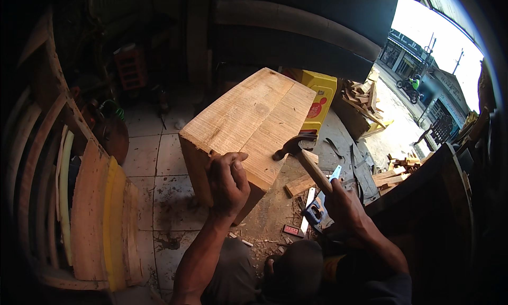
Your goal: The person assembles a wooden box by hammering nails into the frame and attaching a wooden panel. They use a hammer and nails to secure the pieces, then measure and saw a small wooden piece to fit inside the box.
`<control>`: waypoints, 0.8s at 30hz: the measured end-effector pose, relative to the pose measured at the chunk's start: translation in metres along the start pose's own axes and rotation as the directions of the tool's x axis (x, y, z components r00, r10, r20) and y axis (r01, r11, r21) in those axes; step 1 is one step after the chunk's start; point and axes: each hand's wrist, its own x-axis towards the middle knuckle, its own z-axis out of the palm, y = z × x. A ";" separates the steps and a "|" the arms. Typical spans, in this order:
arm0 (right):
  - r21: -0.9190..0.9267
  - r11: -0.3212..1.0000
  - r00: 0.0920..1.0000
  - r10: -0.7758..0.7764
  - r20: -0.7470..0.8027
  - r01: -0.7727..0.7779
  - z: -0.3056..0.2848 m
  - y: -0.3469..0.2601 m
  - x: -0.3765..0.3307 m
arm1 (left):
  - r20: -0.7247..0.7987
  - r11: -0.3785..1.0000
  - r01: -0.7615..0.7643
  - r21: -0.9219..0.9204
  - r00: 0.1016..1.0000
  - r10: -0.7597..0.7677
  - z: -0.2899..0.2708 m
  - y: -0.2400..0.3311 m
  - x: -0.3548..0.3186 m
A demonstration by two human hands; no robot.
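Note:
A large tapered wooden box [248, 117], its top made of joined boards, stands in front of me. My left hand [228, 180] is closed at the box's near edge, fingers curled together; whatever may be pinched in them is too small or hidden to name. My right hand [345, 205] is wrapped round the wooden handle of a claw hammer [313, 170]. The hammer's dark metal head is over the right part of the box top, near its edge; whether it touches the wood I cannot tell.
Below the hammer lie a wood offcut [299, 185], a blue-handled saw [314, 212] and a try square [293, 230] among shavings. A yellow box [320, 85] stands behind the wooden box. Curved wooden pieces [90, 215] stand at left, a red crate [130, 66] farther back; scrap wood [365, 101] lies right.

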 end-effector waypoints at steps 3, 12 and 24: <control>0.129 0.985 0.992 0.123 -0.024 -0.119 0.034 0.031 -0.008 | 0.094 1.000 -0.023 -0.011 0.995 0.024 -0.012 -0.007 -0.001; -0.132 0.679 0.574 0.695 0.433 -0.722 0.253 0.127 -0.240 | -0.210 0.890 0.444 -0.105 0.865 -0.456 -0.088 -0.115 -0.047; 0.736 0.666 0.975 -0.059 0.216 -0.122 0.259 0.084 -0.045 | 0.138 0.620 0.639 -0.456 0.738 -0.660 0.001 -0.261 -0.105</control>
